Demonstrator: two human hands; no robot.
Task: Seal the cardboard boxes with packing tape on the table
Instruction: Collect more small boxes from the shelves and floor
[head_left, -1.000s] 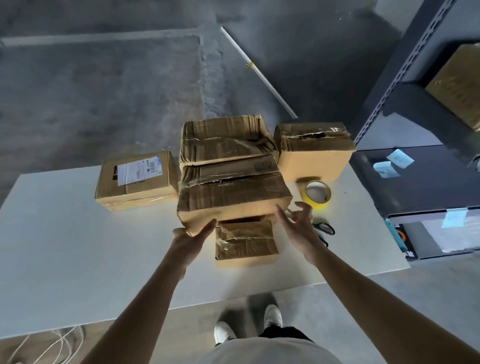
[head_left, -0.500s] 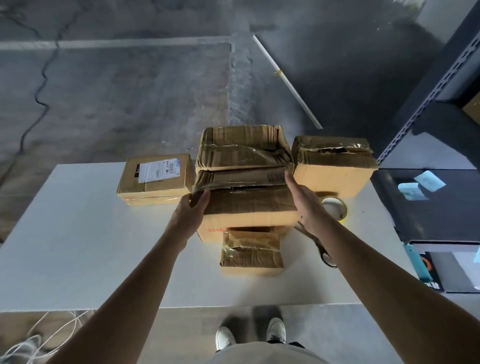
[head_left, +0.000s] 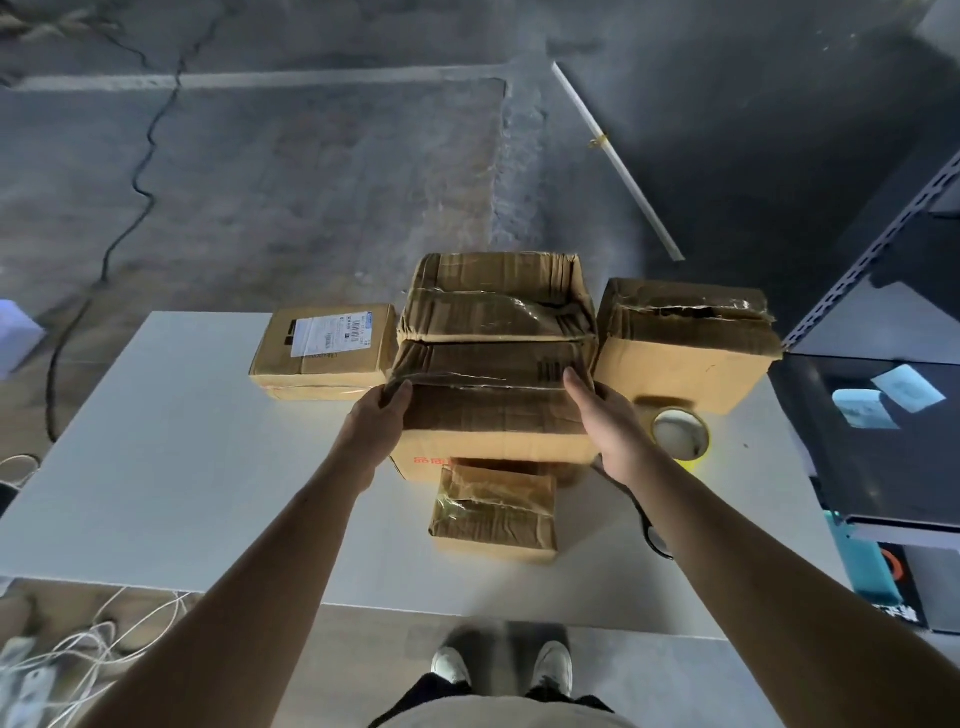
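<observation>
Several taped cardboard boxes stand on the white table (head_left: 171, 467). My left hand (head_left: 378, 422) grips the left side of the middle box (head_left: 493, 415), fingers curled over its top edge. On the opposite side my right hand (head_left: 609, 422) holds the same box, thumb on top. A taller box (head_left: 498, 299) sits right behind it, and a small box (head_left: 493, 514) lies in front, its far end hidden under the middle box. A yellow tape roll (head_left: 679, 435) lies flat just right of my right hand.
A labelled box (head_left: 324, 348) stands to the left and a larger box (head_left: 685, 345) at the back right. Black scissors (head_left: 652, 530) lie partly under my right forearm. A dark shelf unit (head_left: 878, 415) borders the table's right edge. Cables (head_left: 67, 660) lie on the floor.
Both hands have moved from in front of the middle box onto its two sides and taken hold of it. The view has tilted further down.
</observation>
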